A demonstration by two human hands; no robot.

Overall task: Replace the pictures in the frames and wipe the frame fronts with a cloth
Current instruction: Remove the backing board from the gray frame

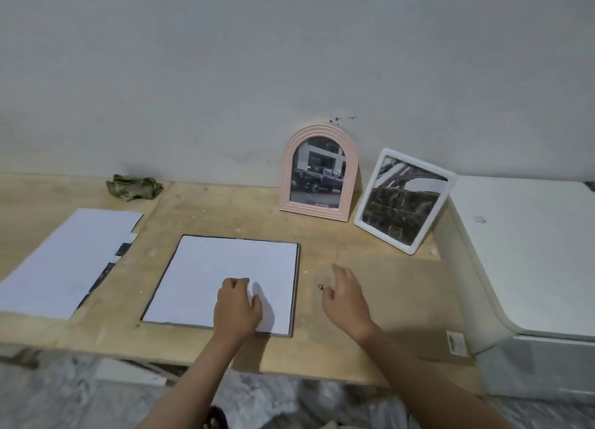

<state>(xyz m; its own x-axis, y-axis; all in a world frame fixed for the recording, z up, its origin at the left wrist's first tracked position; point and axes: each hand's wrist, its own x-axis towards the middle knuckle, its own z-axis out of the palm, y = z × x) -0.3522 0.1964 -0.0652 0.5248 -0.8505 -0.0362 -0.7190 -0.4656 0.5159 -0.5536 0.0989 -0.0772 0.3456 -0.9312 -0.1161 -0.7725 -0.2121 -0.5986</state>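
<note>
A white sheet (222, 280) lies on the wooden table (370, 325) and is pressed by the left hand (236, 306), fingers curled. The right hand (346, 300) hovers loosely spread, holding nothing. The arched pink frame (318, 174) and white frame (404, 200) are propped at the wall, the cloth (133, 187) further left. The pink frame's caption cannot be read.

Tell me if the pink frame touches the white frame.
Apart. The head view shows bare wall and table between the pink frame and the white frame.
</note>
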